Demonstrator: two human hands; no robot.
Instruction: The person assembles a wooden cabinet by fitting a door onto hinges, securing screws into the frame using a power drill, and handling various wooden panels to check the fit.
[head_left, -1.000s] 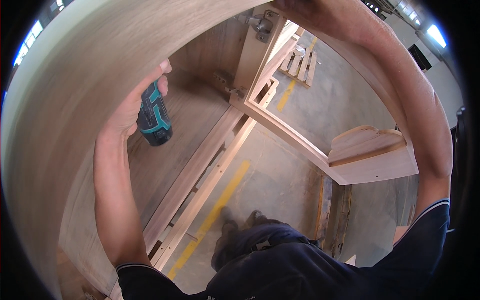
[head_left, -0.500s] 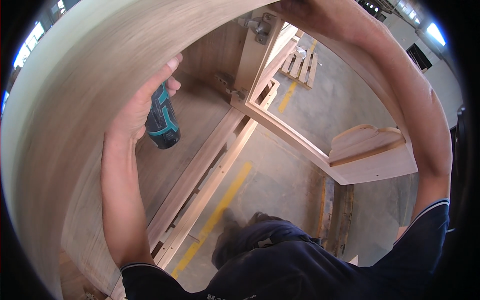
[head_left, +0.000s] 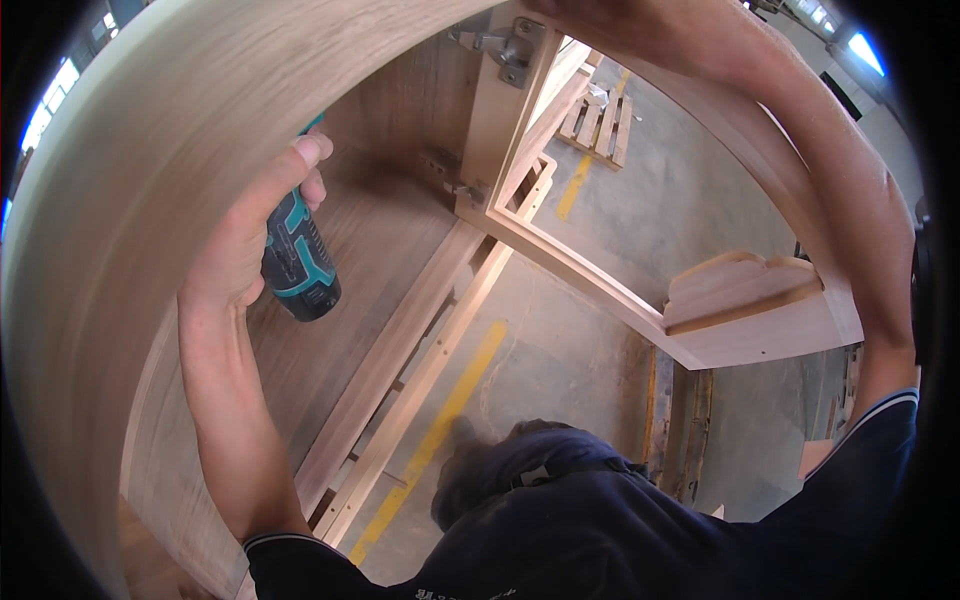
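Inside a pale wooden cabinet [head_left: 140,200], left fingers [head_left: 315,186] are clasping a black-and-teal power tool [head_left: 303,258], seemingly for control, while a right arm [head_left: 815,140], its fingers too hidden to tell, is apparently steadying the open-framed wooden door [head_left: 585,277].

2 bare arms raised. Left arm [head_left: 235,420] in from lower edge, wrist [head_left: 215,300] roughly in line with it, left hand [head_left: 240,230] closed in a grip, 2 fingertips [head_left: 314,186] showing. Right arm [head_left: 855,195] bent at elbow [head_left: 892,325], forearm arching up and inward; right hand lost at top edge, fingers unreadable.
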